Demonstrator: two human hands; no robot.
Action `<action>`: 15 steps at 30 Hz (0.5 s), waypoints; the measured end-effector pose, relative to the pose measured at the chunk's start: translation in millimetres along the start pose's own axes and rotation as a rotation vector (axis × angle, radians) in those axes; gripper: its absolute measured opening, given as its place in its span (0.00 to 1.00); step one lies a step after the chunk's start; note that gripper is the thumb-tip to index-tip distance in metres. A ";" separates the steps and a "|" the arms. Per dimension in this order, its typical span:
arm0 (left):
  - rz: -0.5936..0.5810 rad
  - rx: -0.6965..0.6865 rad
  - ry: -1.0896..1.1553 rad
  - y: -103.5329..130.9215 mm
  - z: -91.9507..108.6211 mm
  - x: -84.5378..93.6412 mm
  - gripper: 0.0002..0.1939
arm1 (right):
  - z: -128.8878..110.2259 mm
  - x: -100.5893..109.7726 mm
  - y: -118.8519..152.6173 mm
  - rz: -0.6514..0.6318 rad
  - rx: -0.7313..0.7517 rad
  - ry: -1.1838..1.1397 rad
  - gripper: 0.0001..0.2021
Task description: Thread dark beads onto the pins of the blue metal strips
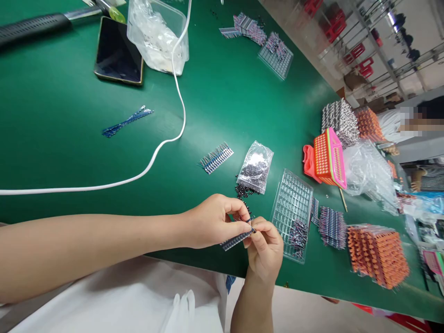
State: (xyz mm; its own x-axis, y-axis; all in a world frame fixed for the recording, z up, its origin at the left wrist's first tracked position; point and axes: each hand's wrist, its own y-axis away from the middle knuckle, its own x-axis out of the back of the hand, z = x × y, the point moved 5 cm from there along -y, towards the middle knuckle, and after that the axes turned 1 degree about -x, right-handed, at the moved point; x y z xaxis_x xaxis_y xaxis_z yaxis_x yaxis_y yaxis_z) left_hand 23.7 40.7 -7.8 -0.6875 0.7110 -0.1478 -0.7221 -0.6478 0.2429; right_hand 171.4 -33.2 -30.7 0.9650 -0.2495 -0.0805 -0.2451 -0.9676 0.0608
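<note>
My left hand [217, 224] is closed in a pinch on a dark strip of small parts [236, 241], which sticks out below its fingers. Close against it, my right hand [265, 252] pinches thumb to finger at the strip's upper end; what lies between those fingertips is too small to make out. Just beyond the hands, tiny dark beads [244, 190] are spilled by a clear plastic bag [256, 167] of the same beads. Another strip of wire-legged parts [217, 157] lies to the left of the bag. A clear compartment tray [291, 199] beside my right hand bears a heap of finished-looking small parts [298, 237].
A white cable [152, 159] curves over the green table. At upper left are a phone [120, 53], a plastic tub [182, 27] and a black-handled tool [34, 28]. To the right stand a basket [328, 157], strip bundles [332, 227] and an orange stack [378, 254].
</note>
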 end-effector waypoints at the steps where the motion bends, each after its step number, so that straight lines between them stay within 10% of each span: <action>1: -0.006 -0.006 -0.015 -0.2 0.6 0.3 0.08 | 0.8 0.2 0.1 -0.006 -0.013 -0.006 0.11; 15: -0.092 0.069 -0.121 0.2 4.3 1.0 0.08 | 4.5 -0.5 2.4 -0.109 -0.115 -0.111 0.04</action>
State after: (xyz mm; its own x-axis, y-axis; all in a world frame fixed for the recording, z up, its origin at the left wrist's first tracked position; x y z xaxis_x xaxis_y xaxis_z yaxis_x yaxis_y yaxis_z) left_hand 23.1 42.5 -3.8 -0.6015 0.7969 -0.0565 -0.7716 -0.5612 0.2996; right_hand 169.9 -35.5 -35.0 0.9676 -0.1522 -0.2017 -0.1211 -0.9799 0.1588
